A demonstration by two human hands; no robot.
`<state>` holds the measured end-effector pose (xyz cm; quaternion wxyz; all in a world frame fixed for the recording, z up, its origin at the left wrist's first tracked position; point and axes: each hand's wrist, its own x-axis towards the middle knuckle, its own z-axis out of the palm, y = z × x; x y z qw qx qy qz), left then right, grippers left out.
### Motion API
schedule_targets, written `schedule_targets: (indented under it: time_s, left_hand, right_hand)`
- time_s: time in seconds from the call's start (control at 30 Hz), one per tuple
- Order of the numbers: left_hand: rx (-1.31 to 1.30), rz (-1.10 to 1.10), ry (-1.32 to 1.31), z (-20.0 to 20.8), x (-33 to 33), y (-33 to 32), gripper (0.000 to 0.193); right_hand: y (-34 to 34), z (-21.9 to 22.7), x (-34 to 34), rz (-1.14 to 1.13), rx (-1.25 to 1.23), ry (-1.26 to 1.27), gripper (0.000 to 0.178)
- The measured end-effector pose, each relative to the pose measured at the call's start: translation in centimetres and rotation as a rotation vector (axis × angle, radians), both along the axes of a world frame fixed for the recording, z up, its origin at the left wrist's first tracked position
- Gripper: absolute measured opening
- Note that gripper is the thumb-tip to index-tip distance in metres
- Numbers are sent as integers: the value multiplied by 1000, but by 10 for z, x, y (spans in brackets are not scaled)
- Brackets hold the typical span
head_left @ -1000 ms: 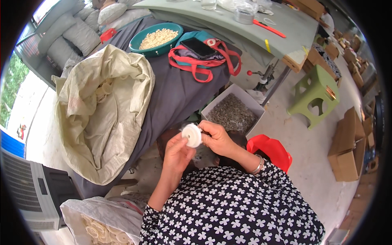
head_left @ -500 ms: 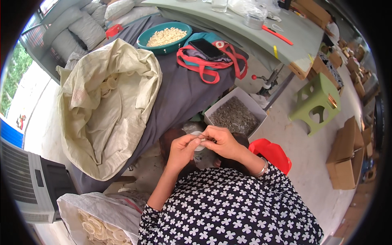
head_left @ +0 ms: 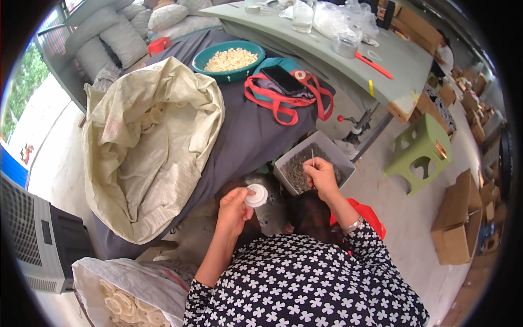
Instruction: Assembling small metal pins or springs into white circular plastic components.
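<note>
My left hand (head_left: 233, 209) is closed on a round white plastic cap-like part (head_left: 257, 195), with a stepped ring in its middle, above my lap. Over a pale rectangular bin (head_left: 348, 173), my right hand (head_left: 321, 175) pinches a thin pin-like piece (head_left: 312, 158) that sticks up past the fingertips. A heap of small grey metal-looking pieces (head_left: 298, 163) fills the bin under that hand. Exactly what the thin piece is cannot be made out.
To the left lies a wide cream sack (head_left: 155, 180) with a few round parts inside. A white sack (head_left: 136, 272) of cream rings stands lower left. Beyond are a teal basin (head_left: 256, 59) of small pale pieces, a phone (head_left: 283, 79) on a bag, and a green stool (head_left: 422, 139).
My hands were together over my lap and have come apart. The right one has moved up and right to the bin; the left now shows the round white part.
</note>
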<state>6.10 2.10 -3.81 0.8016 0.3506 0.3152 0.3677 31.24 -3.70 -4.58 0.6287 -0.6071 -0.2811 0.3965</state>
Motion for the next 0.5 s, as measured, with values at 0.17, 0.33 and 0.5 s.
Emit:
schedule_targets:
  time_s: [0.17, 0.33, 0.5]
  left_hand:
    - [-62, -12, -3, -25, -12, 5, 13]
    - [-17, -149, 317, -70, -21, 6, 19]
    - [57, -144, 300, -71, -14, 4, 23]
  right_hand:
    - [12, 20, 8, 95, -34, 46, 5]
    - [54, 73, -12, 417, -74, 70, 7]
    - [142, 138, -17, 437, -68, -108, 10]
